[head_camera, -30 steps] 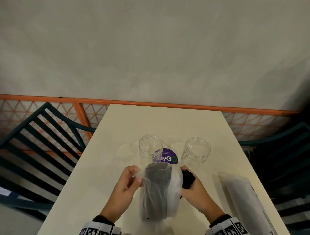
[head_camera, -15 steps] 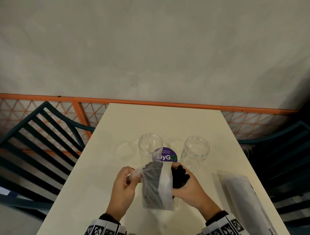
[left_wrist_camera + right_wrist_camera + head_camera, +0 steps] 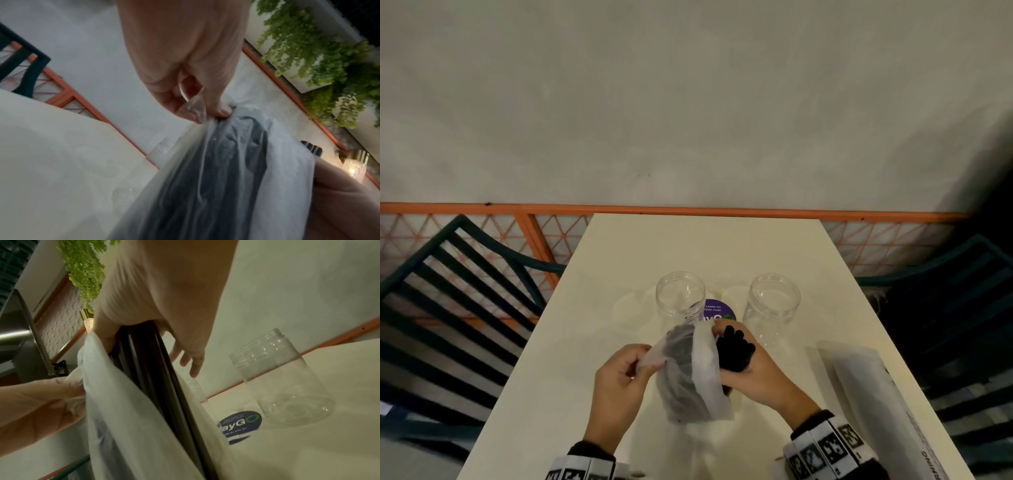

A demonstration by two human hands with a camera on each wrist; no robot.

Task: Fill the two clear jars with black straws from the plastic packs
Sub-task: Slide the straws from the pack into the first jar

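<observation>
Two empty clear jars stand upright mid-table, the left jar (image 3: 680,297) and the right jar (image 3: 772,301) (image 3: 285,382). In front of them I hold an open plastic pack (image 3: 697,373) (image 3: 216,186) (image 3: 127,418) with black straws still inside. My left hand (image 3: 619,380) (image 3: 197,112) pinches the pack's upper edge between thumb and fingers. My right hand (image 3: 750,370) (image 3: 148,331) grips a bundle of black straws (image 3: 734,349) (image 3: 156,369) at the right side of the pack, their tops sticking up above my fingers.
A second plastic pack (image 3: 873,404) lies at the table's right edge. A purple round sticker (image 3: 717,310) (image 3: 240,421) sits between the jars. Dark slatted chairs (image 3: 448,308) flank the cream table (image 3: 688,246); an orange rail and grey wall lie behind.
Both hands and the pack shifted slightly forward toward the jars. The bundle of straws in my right hand has come further out beside the pack.
</observation>
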